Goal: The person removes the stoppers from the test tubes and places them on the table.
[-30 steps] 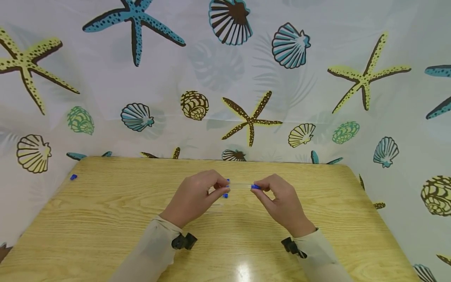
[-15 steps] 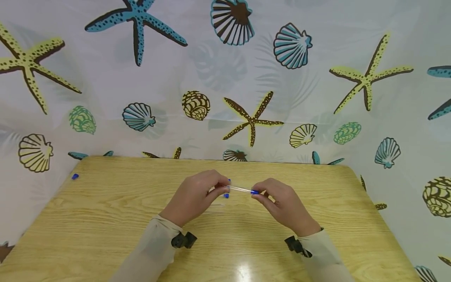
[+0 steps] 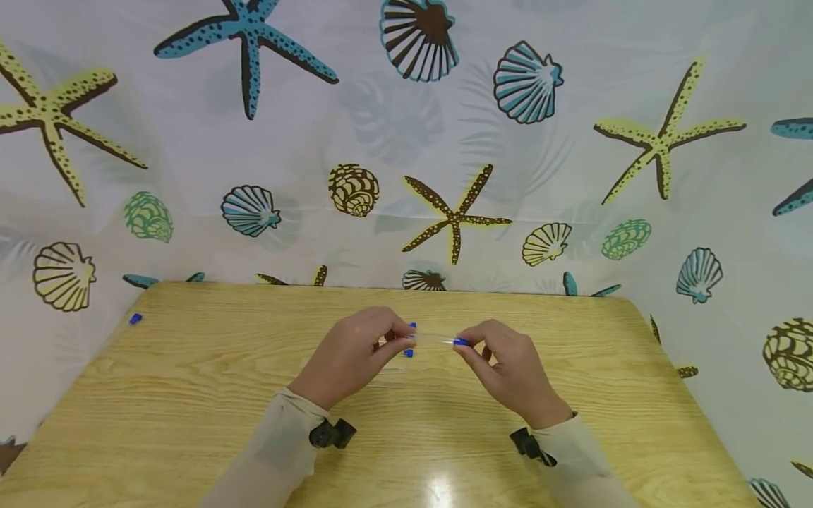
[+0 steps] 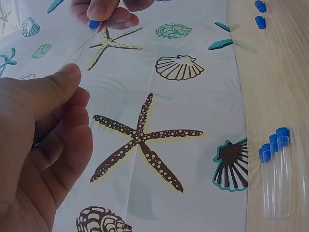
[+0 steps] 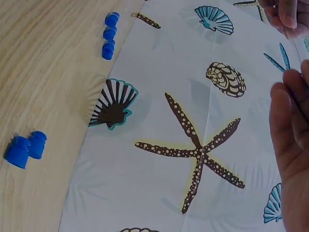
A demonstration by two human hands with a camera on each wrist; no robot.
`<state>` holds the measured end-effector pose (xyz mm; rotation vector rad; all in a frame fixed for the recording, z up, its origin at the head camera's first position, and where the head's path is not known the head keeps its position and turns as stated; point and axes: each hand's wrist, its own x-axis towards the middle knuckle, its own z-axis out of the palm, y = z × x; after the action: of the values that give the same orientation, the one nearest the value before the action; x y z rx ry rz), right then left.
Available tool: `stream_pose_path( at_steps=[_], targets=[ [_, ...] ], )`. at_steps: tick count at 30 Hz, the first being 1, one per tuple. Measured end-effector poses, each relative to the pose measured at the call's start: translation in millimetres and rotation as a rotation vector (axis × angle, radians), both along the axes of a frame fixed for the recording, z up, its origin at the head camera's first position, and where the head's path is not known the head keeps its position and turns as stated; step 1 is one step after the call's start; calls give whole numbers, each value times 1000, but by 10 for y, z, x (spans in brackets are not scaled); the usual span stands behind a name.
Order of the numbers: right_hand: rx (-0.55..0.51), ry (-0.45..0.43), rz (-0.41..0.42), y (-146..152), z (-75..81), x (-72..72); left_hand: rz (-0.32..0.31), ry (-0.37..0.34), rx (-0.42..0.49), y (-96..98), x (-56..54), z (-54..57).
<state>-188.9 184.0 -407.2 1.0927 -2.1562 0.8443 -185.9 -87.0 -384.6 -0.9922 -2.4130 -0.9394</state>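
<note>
My left hand [image 3: 352,356] pinches a clear test tube [image 3: 435,338] near its left end, between thumb and fingers. The tube lies almost level above the table. At its right end is a blue cap [image 3: 460,341], pinched by the thumb and fingers of my right hand [image 3: 513,367]. In the left wrist view the same blue cap [image 4: 94,24] shows at the tube's far end, but how firmly it sits cannot be told. The right wrist view shows only part of my right hand [image 5: 294,140], and the cap is hidden there.
Several blue-capped tubes [image 4: 277,179] lie on the wooden table [image 3: 190,409], partly behind my left hand in the head view. Uncapped tubes [image 3: 387,385] lie nearer me. Loose blue caps [image 4: 260,22] sit on the table's left side. A patterned curtain [image 3: 305,141] borders the table.
My right hand dips slightly with the cap end, then rises back, so the tube goes from tilted to nearly level. The left hand stays in place, still holding the tube.
</note>
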Motion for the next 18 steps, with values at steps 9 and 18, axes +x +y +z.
stream_pose_path(
  at_steps=[9,18],
  targets=[
    [68,-76,70,100,38,-29,-11,17,-59,22,-1,-23],
    [-11,26,-30,18,-29,-8,-7,74,-22,43,6,-24]
  ],
)
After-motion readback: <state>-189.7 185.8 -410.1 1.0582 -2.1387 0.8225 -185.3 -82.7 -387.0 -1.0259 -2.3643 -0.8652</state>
